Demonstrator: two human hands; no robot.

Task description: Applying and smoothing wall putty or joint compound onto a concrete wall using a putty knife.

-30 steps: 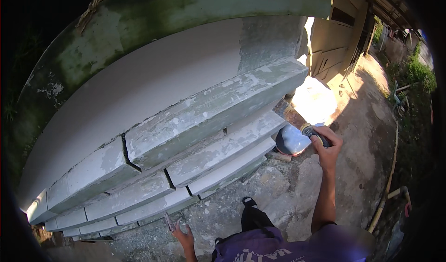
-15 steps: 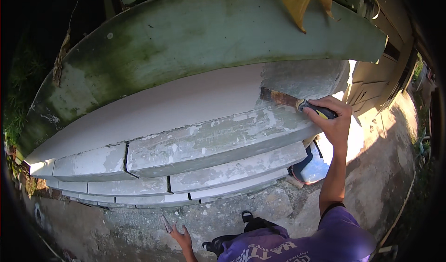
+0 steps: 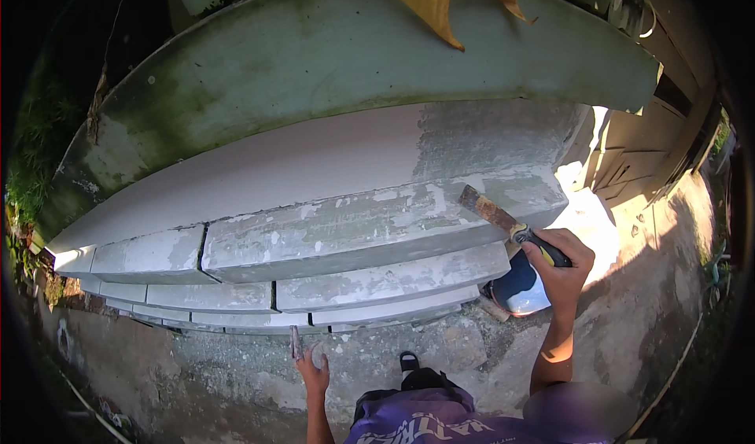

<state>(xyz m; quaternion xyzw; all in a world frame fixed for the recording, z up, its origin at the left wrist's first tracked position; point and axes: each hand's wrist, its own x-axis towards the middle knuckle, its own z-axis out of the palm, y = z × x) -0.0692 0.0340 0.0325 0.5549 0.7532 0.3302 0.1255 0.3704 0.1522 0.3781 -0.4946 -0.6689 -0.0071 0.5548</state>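
Note:
My right hand (image 3: 562, 271) grips a putty knife with a black and yellow handle; its rusty, stained blade (image 3: 484, 206) angles up-left over the upper pale ledge (image 3: 354, 232), contact unclear. The stepped ledges have patchy white and grey-green coating and dark vertical gaps. Above them, a pale wall panel (image 3: 299, 153) turns mottled grey at its right end. My left hand (image 3: 314, 372), low in the middle, has extended fingers that look whitened, apart from the thumb, near the lowest ledge (image 3: 244, 318).
A mossy green overhang (image 3: 330, 51) arches above, with a yellow dried leaf (image 3: 440, 7) over it. A light rounded object (image 3: 531, 294) sits below the ledges' right end, beside a sunlit concrete path (image 3: 645, 287). Boards (image 3: 629, 169) stand at the right, plants (image 3: 31, 184) at the left.
The view has swung since a second ago. Since half a second ago, the knife has moved down, from the grey patch at the panel's foot to over the upper ledge.

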